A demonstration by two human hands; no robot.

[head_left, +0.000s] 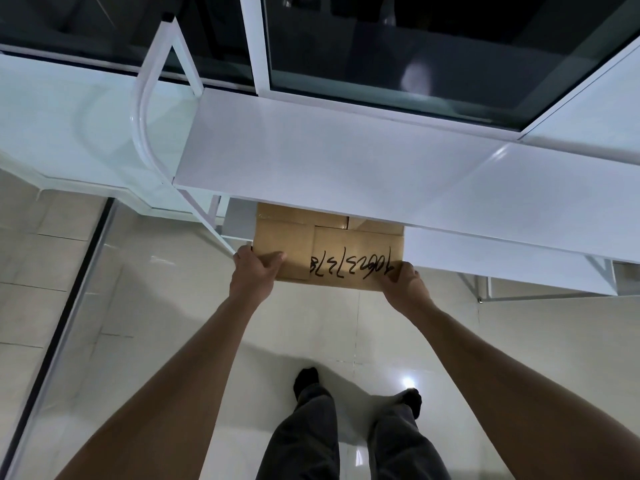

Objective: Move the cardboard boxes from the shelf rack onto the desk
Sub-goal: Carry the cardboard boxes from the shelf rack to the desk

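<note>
1. My cardboard box [329,251] is plain tan, with black handwritten digits scrawled across its top.
2. The shelf rack [311,157] over it is white all over.
3. Floor tiles [173,306] glossy cream.
4. My trousers [304,441] dark grey, socks [306,377] black.

Both hands, left [254,271] and right [405,284], grip cardboard box [332,251] under white shelf [329,161].

The cardboard box [329,251] bears handwritten black digits, seemingly "106237378", upside down.

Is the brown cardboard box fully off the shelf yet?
Partly out. The brown cardboard box runs back under the white shelf board; both hands grip its near corners.
</note>
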